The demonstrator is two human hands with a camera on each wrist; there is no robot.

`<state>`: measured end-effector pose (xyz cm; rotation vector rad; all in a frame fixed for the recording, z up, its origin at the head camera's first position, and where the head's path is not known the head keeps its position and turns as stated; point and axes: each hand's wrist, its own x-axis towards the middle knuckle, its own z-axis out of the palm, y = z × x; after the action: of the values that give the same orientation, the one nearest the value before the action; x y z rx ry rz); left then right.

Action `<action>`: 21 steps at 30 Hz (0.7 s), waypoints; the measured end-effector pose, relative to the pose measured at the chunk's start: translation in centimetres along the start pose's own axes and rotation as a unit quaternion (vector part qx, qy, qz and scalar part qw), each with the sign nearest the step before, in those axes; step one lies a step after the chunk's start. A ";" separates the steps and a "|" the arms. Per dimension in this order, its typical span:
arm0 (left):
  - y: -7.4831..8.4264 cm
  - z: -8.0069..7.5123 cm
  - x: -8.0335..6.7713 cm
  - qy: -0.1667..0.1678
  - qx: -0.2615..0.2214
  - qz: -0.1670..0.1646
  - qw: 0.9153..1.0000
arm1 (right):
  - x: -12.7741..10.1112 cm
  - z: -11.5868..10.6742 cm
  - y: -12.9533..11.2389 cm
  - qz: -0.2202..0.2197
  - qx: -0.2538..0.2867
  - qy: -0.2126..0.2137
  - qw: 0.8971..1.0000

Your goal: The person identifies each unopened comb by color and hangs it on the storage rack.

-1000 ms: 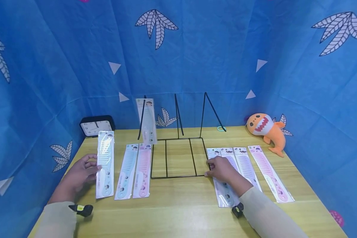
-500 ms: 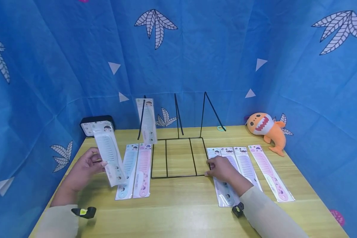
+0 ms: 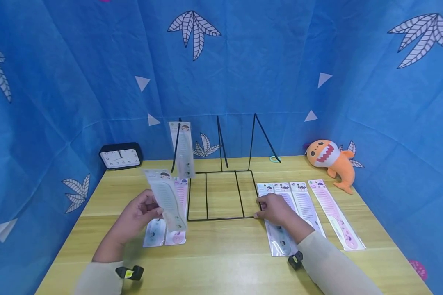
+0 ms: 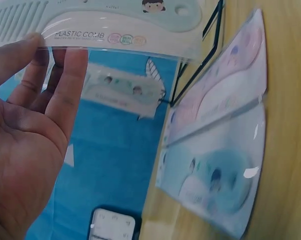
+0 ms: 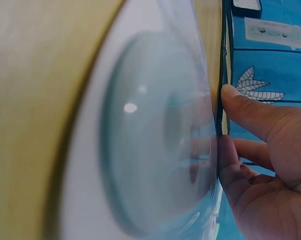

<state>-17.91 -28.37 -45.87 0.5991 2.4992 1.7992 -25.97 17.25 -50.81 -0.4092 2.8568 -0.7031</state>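
Note:
My left hand [image 3: 147, 209] pinches a packaged pale comb [image 3: 167, 199] by its long edge and holds it tilted in the air, over the two packaged combs lying left of the rack. In the left wrist view the thumb and fingers [image 4: 65, 75] clamp the clear wrapper of this comb [image 4: 120, 22]. My right hand [image 3: 261, 209] grips the front right corner of the black wire rack [image 3: 206, 196], with its heel on a packaged blue comb [image 3: 280, 241]. The right wrist view shows the thumb [image 5: 250, 115] against the rack wire [image 5: 223, 60]. Another packaged comb [image 3: 183, 149] stands upright in the rack's left slot.
A blue comb [image 3: 152, 234] and a pink comb [image 3: 180, 194] lie in their packs left of the rack. Several packaged combs [image 3: 332, 213] lie to its right. A black clock [image 3: 119, 156], a green ring [image 3: 274, 159] and an orange shark plush [image 3: 330, 159] sit along the back of the wooden table [image 3: 221, 262].
My left hand has lifted the pale comb off the table's left side and carried it right, towards the rack. The right hand has stayed at the rack's corner.

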 end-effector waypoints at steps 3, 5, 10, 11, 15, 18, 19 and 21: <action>0.1 0.8 0.4 -0.006 0.009 -0.010 1.000 | 0.0 0.0 0.1 0.000 -0.002 0.001 1.000; 0.1 1.2 0.6 -0.010 0.009 -0.007 1.000 | 0.0 0.0 0.1 -0.004 -0.005 0.001 1.000; 0.4 1.8 1.0 -0.015 0.008 -0.003 1.000 | 0.0 0.0 -0.2 -0.008 -0.010 0.001 1.000; 0.4 1.8 1.1 -0.015 0.010 -0.006 1.000 | 0.0 0.0 -0.2 -0.007 -0.009 0.000 1.000; 0.5 2.1 1.4 -0.016 0.012 -0.007 1.000 | 0.0 -0.1 -0.2 -0.002 -0.008 -0.003 1.000; 0.6 2.1 1.5 -0.014 0.013 -0.014 1.000 | 0.0 -0.1 -0.1 0.001 -0.008 -0.004 1.000; 0.7 2.2 1.5 -0.013 0.014 -0.017 1.000 | 0.0 -0.1 -0.1 0.000 -0.009 -0.004 1.000; 0.8 2.2 1.6 -0.009 0.016 -0.025 1.000 | 0.0 -0.1 -0.1 0.001 -0.010 -0.003 1.000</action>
<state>-18.70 -25.66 -45.59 0.5465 2.5120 1.7319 -25.94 17.26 -50.68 -0.4107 2.8599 -0.6724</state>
